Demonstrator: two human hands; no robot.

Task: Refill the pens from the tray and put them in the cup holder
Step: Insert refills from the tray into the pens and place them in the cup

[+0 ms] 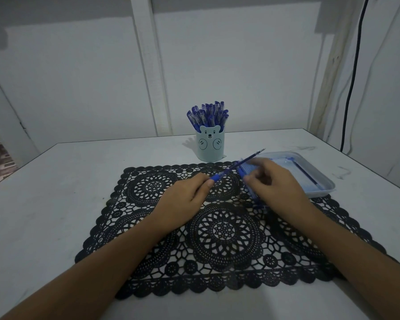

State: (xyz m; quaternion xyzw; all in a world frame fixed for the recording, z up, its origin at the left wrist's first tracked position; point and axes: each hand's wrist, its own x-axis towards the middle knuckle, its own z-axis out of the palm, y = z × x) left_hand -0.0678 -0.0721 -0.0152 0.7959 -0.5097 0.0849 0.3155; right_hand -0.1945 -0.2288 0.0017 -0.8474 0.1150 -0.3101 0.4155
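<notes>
My left hand (185, 199) pinches a blue refill (238, 165) by its lower end, its tip pointing up and right toward the tray. My right hand (275, 181) is closed around a clear pen barrel with a blue cap (247, 179), held just right of the refill. A pale blue bear-faced cup holder (210, 146) stands behind the mat, packed with several blue-capped pens (208, 115). The pale tray (326, 188) lies at the right with a pen (306, 173) left in it.
A black lace placemat (217, 232) covers the middle of the white table (56, 204). A white wall rises close behind the cup holder. A black cable (353, 72) hangs at the far right. The table's left edge drops off to a patterned floor.
</notes>
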